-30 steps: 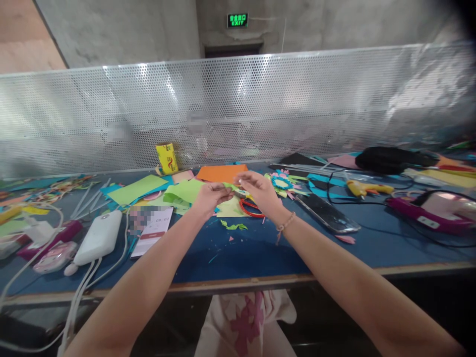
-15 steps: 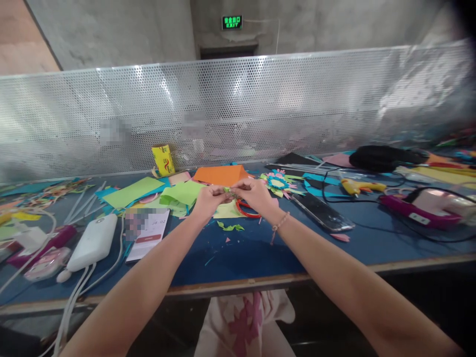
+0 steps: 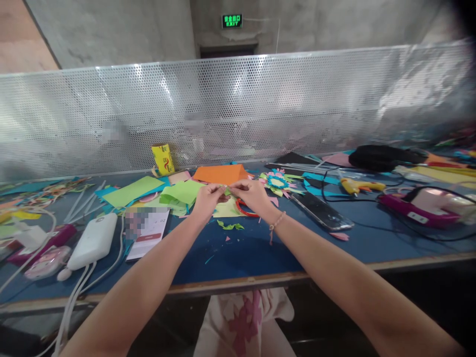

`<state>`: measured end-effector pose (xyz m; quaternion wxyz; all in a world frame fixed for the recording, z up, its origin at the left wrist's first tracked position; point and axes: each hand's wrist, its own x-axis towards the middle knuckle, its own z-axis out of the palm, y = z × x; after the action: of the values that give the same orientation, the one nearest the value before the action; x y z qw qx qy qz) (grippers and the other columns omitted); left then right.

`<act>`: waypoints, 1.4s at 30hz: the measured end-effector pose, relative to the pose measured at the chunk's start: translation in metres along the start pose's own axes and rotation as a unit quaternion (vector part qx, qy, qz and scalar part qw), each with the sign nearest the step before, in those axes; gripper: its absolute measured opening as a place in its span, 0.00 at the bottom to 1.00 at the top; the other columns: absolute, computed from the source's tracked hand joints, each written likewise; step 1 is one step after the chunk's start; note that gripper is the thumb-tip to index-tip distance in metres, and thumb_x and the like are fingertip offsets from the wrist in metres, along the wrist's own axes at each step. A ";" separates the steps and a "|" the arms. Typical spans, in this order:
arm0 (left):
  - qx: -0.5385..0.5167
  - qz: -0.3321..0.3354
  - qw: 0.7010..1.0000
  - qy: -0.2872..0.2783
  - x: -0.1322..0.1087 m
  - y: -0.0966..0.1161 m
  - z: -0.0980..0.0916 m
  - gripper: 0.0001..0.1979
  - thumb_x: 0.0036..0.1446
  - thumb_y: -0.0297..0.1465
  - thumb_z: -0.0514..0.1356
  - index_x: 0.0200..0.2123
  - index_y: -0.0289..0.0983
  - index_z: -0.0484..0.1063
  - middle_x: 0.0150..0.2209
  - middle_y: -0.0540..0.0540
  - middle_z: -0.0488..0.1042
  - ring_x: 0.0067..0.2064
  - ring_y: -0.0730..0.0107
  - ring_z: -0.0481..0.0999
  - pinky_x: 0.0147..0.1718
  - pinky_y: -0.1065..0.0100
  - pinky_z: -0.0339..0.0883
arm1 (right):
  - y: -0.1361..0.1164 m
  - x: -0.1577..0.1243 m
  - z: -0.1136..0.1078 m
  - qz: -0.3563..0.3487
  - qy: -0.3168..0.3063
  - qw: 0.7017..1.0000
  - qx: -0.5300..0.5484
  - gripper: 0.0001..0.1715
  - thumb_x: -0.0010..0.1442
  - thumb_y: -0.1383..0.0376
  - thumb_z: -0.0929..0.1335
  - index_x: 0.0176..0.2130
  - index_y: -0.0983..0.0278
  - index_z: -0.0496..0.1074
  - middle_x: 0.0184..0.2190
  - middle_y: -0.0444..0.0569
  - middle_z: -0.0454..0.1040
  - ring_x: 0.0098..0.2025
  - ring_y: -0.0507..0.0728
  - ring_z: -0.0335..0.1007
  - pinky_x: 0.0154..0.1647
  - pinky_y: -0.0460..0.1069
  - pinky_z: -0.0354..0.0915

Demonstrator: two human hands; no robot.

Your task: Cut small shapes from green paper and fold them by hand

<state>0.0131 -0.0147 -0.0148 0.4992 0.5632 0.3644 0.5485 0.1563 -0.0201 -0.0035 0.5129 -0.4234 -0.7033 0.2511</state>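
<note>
My left hand [image 3: 206, 199] and my right hand [image 3: 251, 195] meet above the middle of the blue table [image 3: 260, 248]. Both pinch a small light green paper piece [image 3: 226, 190] between their fingertips. Under the right hand lie red-handled scissors [image 3: 245, 210] on a pale yellow sheet [image 3: 225, 210]. A green paper scrap [image 3: 230, 226] lies just in front of the hands. A paper flower [image 3: 277, 182] in blue, pink and green sits to the right.
Green sheets [image 3: 134, 191] and an orange folded sheet [image 3: 221, 174] lie behind the hands. A phone [image 3: 148, 232], a white power bank [image 3: 92, 242] and cables are at the left. Another phone [image 3: 322, 211], a yellow glue gun [image 3: 359, 186] and a pink device [image 3: 424, 208] are at the right. A perforated metal screen [image 3: 260, 109] backs the table.
The right hand came in from the right and closed its fingers on the green piece that the left hand holds. Both hands now hold it together, almost still.
</note>
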 end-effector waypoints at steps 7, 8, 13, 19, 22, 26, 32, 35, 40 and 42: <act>-0.030 -0.012 0.999 -0.018 0.003 -0.002 -0.003 0.14 0.39 0.39 0.63 0.24 0.33 0.71 0.21 0.49 0.72 0.25 0.74 0.72 0.31 0.70 0.68 | 0.003 0.002 0.000 0.060 -0.006 0.995 0.082 0.09 0.41 0.62 0.71 0.25 0.66 0.72 0.22 0.48 0.74 0.24 0.51 0.69 0.29 0.48 0.67; -0.039 -0.016 0.999 -0.022 0.003 -0.003 -0.003 0.14 0.40 0.39 0.63 0.24 0.33 0.71 0.21 0.49 0.72 0.24 0.74 0.72 0.31 0.70 0.68 | 0.003 0.001 0.000 0.062 -0.007 0.995 0.083 0.10 0.41 0.62 0.71 0.24 0.66 0.72 0.22 0.48 0.74 0.24 0.51 0.69 0.28 0.48 0.67; -0.060 -0.031 0.998 -0.016 0.002 -0.002 -0.003 0.15 0.40 0.40 0.63 0.24 0.33 0.70 0.20 0.49 0.72 0.24 0.74 0.72 0.29 0.71 0.67 | 0.005 0.002 0.001 0.048 -0.012 0.997 0.058 0.11 0.40 0.62 0.71 0.25 0.67 0.71 0.23 0.48 0.74 0.25 0.51 0.69 0.30 0.48 0.67; 0.010 -0.013 1.000 -0.003 0.002 0.000 -0.001 0.15 0.38 0.39 0.64 0.24 0.32 0.71 0.21 0.49 0.72 0.24 0.75 0.71 0.30 0.71 0.68 | 0.009 0.003 0.002 0.054 -0.015 0.997 0.055 0.12 0.40 0.62 0.71 0.25 0.67 0.70 0.23 0.47 0.73 0.25 0.50 0.68 0.30 0.47 0.66; 0.045 -0.007 0.999 -0.003 0.002 0.000 -0.002 0.15 0.37 0.39 0.65 0.24 0.32 0.71 0.20 0.48 0.72 0.23 0.74 0.71 0.29 0.70 0.68 | 0.009 0.003 0.002 0.054 -0.019 0.996 0.073 0.12 0.39 0.61 0.72 0.25 0.67 0.70 0.22 0.47 0.73 0.25 0.50 0.68 0.30 0.47 0.65; 0.049 -0.003 0.999 -0.006 0.003 0.000 -0.004 0.14 0.38 0.38 0.65 0.24 0.33 0.71 0.19 0.48 0.71 0.22 0.75 0.70 0.27 0.71 0.67 | 0.011 0.003 0.003 0.060 -0.020 0.994 0.091 0.14 0.37 0.62 0.73 0.25 0.67 0.70 0.23 0.46 0.72 0.25 0.50 0.67 0.31 0.47 0.65; 0.069 -0.001 0.998 0.012 0.002 0.010 -0.004 0.10 0.40 0.34 0.63 0.22 0.32 0.69 0.17 0.51 0.69 0.20 0.79 0.67 0.24 0.74 0.65 | 0.014 0.003 0.001 0.094 -0.047 0.984 0.144 0.14 0.38 0.60 0.72 0.24 0.67 0.71 0.21 0.44 0.71 0.24 0.49 0.66 0.31 0.47 0.65; 0.080 -0.013 0.997 0.016 0.001 0.011 -0.002 0.09 0.41 0.33 0.63 0.20 0.32 0.68 0.16 0.52 0.67 0.18 0.80 0.66 0.24 0.73 0.65 | 0.014 0.004 -0.001 0.104 -0.054 0.978 0.171 0.14 0.38 0.59 0.72 0.24 0.67 0.71 0.21 0.44 0.71 0.24 0.49 0.67 0.32 0.48 0.65; 0.001 -0.064 0.998 0.014 0.001 0.005 0.000 0.10 0.40 0.32 0.64 0.21 0.31 0.68 0.18 0.49 0.70 0.23 0.75 0.71 0.29 0.69 0.68 | 0.013 0.003 -0.005 -0.024 -0.041 0.998 -0.042 0.08 0.47 0.63 0.68 0.29 0.65 0.74 0.27 0.50 0.74 0.30 0.54 0.69 0.35 0.51 0.65; -0.034 -0.085 0.996 0.019 0.001 0.003 0.000 0.09 0.41 0.31 0.63 0.22 0.31 0.69 0.19 0.47 0.71 0.24 0.74 0.72 0.32 0.68 0.68 | 0.012 0.003 -0.005 -0.131 -0.024 0.983 -0.129 0.08 0.50 0.65 0.67 0.33 0.63 0.75 0.32 0.50 0.74 0.36 0.55 0.69 0.39 0.51 0.64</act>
<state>0.0130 -0.0141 -0.0112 0.5560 0.5025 0.4010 0.5269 0.1647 -0.0118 -0.0102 0.4653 -0.3839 -0.7914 0.0989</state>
